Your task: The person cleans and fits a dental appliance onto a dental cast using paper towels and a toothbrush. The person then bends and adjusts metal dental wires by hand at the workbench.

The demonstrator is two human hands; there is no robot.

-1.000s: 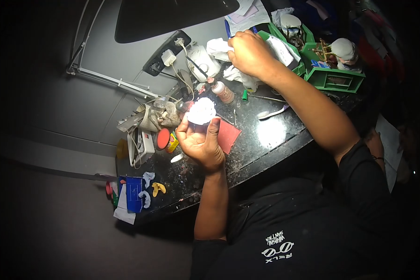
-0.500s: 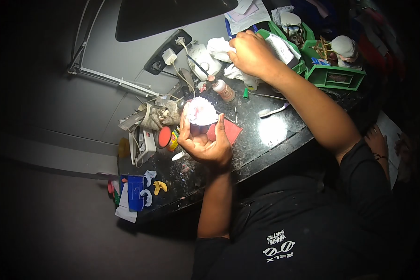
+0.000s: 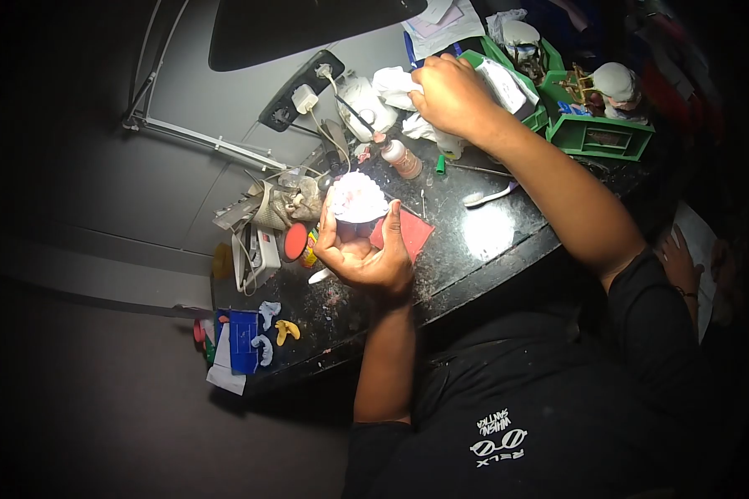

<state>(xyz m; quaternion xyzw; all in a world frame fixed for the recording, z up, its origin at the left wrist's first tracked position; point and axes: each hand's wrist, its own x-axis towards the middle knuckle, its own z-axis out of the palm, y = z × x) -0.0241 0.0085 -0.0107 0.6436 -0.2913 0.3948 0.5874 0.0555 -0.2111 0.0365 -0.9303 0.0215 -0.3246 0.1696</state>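
Under the bright lamp light, my left hand [image 3: 366, 258] is closed around a white dental cast [image 3: 359, 198], fingers on one side and thumb on the other. The cast is held above the bench, and glare washes out its detail, though a faint pink tint shows. Farther back, my right hand [image 3: 453, 93] pinches a crumpled white cloth [image 3: 395, 87], possibly tissue. More crumpled white material [image 3: 420, 127] lies just below that hand. Between the hands stands a small labelled bottle [image 3: 403, 160], with a green cap [image 3: 440, 165] beside it. A red sheet [image 3: 412, 237] lies behind my left thumb.
Green bins [image 3: 603, 137] with plaster models stand at the back right. A toothbrush [image 3: 489, 195] lies on the dark bench [image 3: 466, 266]. At left are a white box [image 3: 258, 262], blue and yellow moulded pieces [image 3: 286, 333], and a power strip [image 3: 301, 90]. Another person's hand [image 3: 678, 256] rests on paper at right.
The cast has tilted slightly in my left hand, and less pink shows on it. My right hand stays on the white cloth. The other person's hand has shifted a little on the paper.
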